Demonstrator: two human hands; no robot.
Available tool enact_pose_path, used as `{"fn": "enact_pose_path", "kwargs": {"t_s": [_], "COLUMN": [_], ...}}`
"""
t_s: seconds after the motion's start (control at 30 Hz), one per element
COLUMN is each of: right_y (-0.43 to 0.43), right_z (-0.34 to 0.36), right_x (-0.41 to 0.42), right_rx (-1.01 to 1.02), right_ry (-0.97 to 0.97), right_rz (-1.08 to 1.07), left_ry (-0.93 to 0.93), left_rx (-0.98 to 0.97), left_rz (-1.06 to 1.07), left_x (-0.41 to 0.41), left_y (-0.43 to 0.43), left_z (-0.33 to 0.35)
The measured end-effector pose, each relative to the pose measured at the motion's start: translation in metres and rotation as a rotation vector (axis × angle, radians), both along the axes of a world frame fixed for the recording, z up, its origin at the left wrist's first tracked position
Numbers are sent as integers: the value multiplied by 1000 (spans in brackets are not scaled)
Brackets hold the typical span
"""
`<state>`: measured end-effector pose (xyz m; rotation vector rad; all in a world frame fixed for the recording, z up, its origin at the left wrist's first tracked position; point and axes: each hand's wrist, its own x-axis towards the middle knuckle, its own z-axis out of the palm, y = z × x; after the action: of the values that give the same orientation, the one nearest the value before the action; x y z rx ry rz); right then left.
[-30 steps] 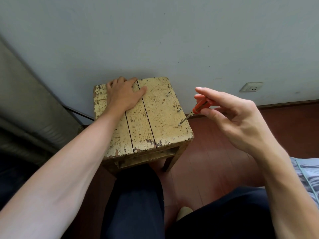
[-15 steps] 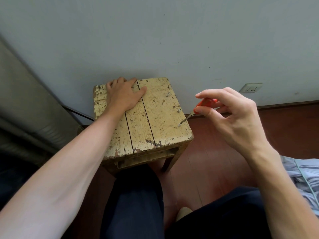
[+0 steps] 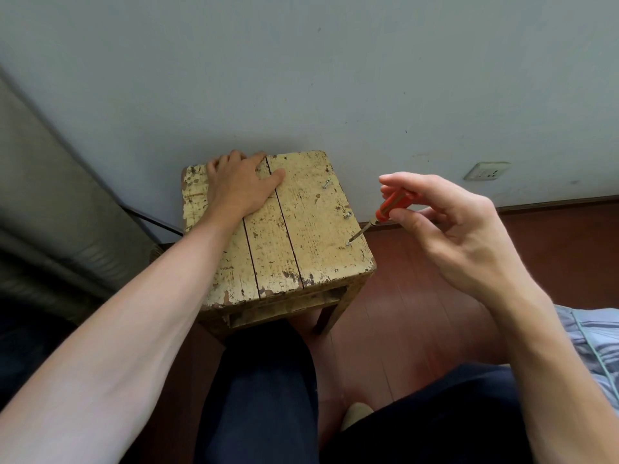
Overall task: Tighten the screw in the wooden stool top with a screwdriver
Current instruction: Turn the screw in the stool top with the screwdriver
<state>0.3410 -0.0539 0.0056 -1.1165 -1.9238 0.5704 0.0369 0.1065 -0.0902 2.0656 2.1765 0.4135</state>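
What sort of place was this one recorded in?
Probably a room in a home, not a workshop: a plain painted wall with a wall socket low down, a reddish wooden floor, and a worn painted stool against the wall.

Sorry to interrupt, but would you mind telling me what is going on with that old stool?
A person is tightening a screw in the worn, cream-painted wooden stool. The left hand lies flat on the far left of the top, steadying it. The right hand pinches a small orange-handled screwdriver in a fingertip grip, its tip set on the nearest screw by the right edge. Two more screws stand proud farther along that edge.
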Motion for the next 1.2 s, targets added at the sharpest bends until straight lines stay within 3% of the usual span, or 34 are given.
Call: {"fn": "enact_pose_path", "kwargs": {"t_s": [0.43,0.77,1.2], "right_y": [-1,-1,2], "right_z": [0,0,-3], "right_x": [-11,5,-10], "right_rx": [59,-102,65], "right_ry": [-11,66,3], "right_rz": [-141,34,-136], "left_ry": [-7,1,1], "left_rx": [-9,-14,-7], "left_rz": [6,13,10], "left_x": [-1,-1,0], "left_y": [2,3,2], "left_z": [-3,-4,-2]}}
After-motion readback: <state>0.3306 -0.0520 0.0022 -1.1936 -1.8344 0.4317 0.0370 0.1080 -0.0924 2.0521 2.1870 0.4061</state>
